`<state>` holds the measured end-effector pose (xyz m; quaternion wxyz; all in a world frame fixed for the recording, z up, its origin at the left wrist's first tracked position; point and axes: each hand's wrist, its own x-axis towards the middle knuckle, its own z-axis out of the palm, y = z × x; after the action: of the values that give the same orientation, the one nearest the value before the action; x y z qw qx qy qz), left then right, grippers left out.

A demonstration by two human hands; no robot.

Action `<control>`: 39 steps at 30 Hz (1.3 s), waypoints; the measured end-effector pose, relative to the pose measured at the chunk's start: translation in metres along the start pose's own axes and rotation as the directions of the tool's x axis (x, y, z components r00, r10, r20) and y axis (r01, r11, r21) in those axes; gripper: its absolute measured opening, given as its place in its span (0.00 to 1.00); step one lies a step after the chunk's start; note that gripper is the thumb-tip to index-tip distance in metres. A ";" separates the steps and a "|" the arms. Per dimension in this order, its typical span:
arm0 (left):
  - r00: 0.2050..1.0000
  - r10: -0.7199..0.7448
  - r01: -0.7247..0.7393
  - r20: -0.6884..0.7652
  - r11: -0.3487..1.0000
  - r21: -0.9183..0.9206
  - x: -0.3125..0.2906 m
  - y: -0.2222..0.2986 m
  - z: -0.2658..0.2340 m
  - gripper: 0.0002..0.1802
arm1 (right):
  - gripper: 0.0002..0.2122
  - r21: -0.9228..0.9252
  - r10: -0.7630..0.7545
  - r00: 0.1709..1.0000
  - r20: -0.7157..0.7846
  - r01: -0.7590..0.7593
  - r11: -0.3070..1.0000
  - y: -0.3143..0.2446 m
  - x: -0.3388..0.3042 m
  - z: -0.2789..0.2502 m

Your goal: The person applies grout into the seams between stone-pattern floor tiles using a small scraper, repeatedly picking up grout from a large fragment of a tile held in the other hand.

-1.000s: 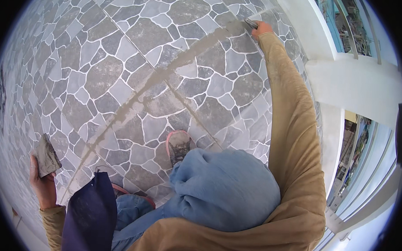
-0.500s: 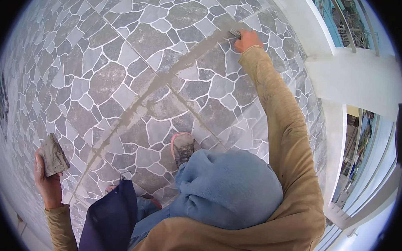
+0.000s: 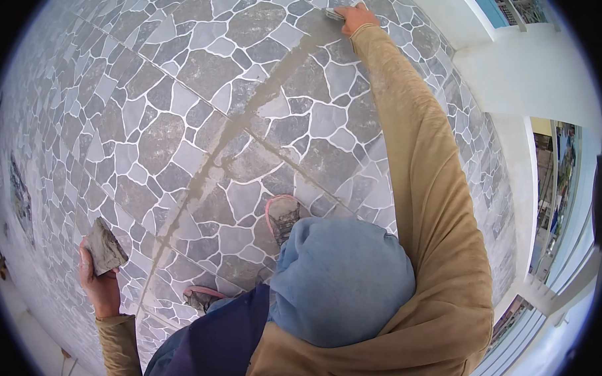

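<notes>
My left hand [image 3: 100, 288], low at the left, is closed round a rough grey slab [image 3: 105, 247] caked with what looks like mortar. Far ahead, my outstretched right hand [image 3: 360, 19] grips a small flat grey tool [image 3: 333, 14] against the floor; its exact kind is hard to make out. The tool touches the far end of a wet grey-brown band of grout [image 3: 268, 91]. This band runs diagonally along a tile joint toward my feet. Under it are grey stone-patterned tiles [image 3: 209, 72] with white lines.
My shoe [image 3: 283, 217] stands beside the grout band, with the other shoe [image 3: 201, 296] nearer the left. A second smeared joint [image 3: 295, 164] crosses toward the right. Along the right runs a white wall [image 3: 537, 77] with railings [image 3: 565, 204]. Dark blue cloth [image 3: 223, 331] hangs by my legs.
My right hand has moved farther away and slightly left with the tool, along the band. My left hand and its slab appear lower and more to the right. The view has shifted.
</notes>
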<state>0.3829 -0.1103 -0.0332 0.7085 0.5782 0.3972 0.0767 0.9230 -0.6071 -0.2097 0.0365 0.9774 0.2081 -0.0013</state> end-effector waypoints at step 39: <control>0.974 -0.115 0.132 0.197 0.988 -0.079 -0.017 0.001 0.032 0.23 | 0.24 0.633 0.027 0.999 0.039 -0.046 0.773 0.101 -0.121 -0.015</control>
<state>0.3927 -0.1445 -0.0234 0.7727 0.5238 0.3584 -0.0054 0.8537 -0.7469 -0.1850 -0.2917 0.9364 0.1761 -0.0840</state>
